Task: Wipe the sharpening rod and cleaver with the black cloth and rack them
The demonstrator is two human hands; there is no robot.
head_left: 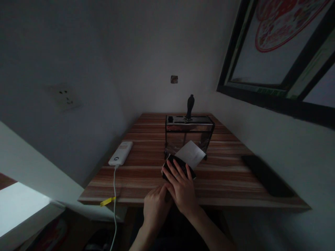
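Note:
My right hand (pixel 180 186) lies with fingers stretched and spread on top of a small black flat object with pale edges (pixel 193 172), whose kind I cannot make out. A white sheet (pixel 192 153) shows just beyond that object, its near part hidden. Close to the right hand's wrist, my left hand (pixel 156 201) is curled closed at the table's front edge; whatever its fingers hold is hidden. Behind the sheet stands a knife holder (pixel 188 120) with a dark frame and see-through sides. A knife's black handle (pixel 190 104) rises out of its top.
On the wood-striped table (pixel 146 132), a white power bank (pixel 121 152) lies at left; its cable (pixel 114 188), with a yellow tag (pixel 107 201), hangs over the front edge. A black flat object (pixel 265 174) lies at right. Walls border the table; a framed picture (pixel 272 59) hangs at right.

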